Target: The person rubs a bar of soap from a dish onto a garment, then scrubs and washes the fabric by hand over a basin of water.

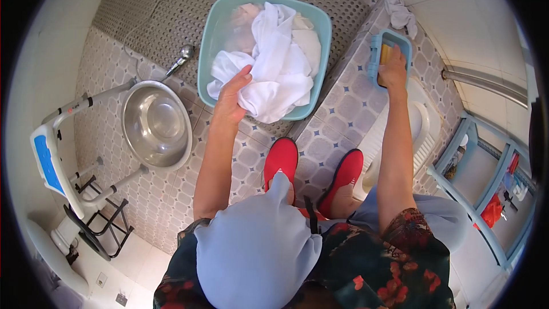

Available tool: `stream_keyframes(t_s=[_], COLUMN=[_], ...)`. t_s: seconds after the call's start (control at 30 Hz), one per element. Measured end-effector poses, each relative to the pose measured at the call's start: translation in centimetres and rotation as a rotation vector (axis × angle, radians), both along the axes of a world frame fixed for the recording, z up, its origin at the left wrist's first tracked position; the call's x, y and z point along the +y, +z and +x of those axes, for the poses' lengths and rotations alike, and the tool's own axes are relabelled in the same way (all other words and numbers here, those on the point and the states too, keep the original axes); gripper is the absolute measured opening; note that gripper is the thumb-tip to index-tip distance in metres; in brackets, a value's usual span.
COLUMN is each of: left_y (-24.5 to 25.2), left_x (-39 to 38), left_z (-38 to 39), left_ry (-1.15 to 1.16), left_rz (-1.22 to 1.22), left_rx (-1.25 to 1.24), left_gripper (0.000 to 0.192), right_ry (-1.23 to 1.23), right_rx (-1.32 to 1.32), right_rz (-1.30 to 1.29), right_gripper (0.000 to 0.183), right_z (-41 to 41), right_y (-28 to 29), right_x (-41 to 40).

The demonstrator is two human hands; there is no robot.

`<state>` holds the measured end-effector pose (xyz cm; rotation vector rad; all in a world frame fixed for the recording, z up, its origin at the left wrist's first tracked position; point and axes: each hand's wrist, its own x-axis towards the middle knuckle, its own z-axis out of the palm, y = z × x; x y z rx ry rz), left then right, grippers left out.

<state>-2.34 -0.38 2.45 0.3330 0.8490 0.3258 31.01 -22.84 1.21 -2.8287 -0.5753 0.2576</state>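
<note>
Wet white cloth lies heaped in a light-blue plastic basin, over cream and pinkish fabric in water. My left hand is at the basin's near left side, holding an edge of the white cloth that drapes over its fingers. To the right, my right hand reaches down into a small blue plastic soap box. Its fingers are against a yellow bar of soap; the hand hides part of the bar, so the grip is unclear. The soap box rests on a raised tiled ledge.
A metal bowl and shower head are left of the basin, near a shower chair. A squat toilet is beside my right arm. A grey rag, grab rail and blue shelf rack line the right.
</note>
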Motion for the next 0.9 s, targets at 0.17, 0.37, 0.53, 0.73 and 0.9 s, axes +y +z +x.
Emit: stream_keyframes(t_s=[0.17,0.37,0.53,0.73,0.9], left_y=[0.0,-0.7,-0.3,1.8,2.4], left_x=[0.3,-0.4,0.0,0.4,0.1], left_z=[0.9,1.0,1.0,1.9,2.7], left_ry=[-0.355,-0.31,0.064,0.135,0.172], left_rz=[0.403,0.628,0.281,0.045,-0.049], left_rx=[0.382,0.423,-0.021,-0.273,-0.292], left_gripper=[0.057,0.043,0.054,0.072,0.072], right_ry=[-0.077,-0.118,-0.214,-0.158,-0.012], right_rx=[0.104,0.048,0.102,1.459,1.829], right_rz=[-0.034,-0.012,0.666,1.641,1.857], right_gripper=[0.075,0.067,0.056,0.048,0.05], right_z=[0.1,0.3,0.9,-2.3,-6.2], right_y=[-0.1,0.3,2.5,6.8,7.4], right_x=[-0.4,-0.3,0.1,3.3,7.1])
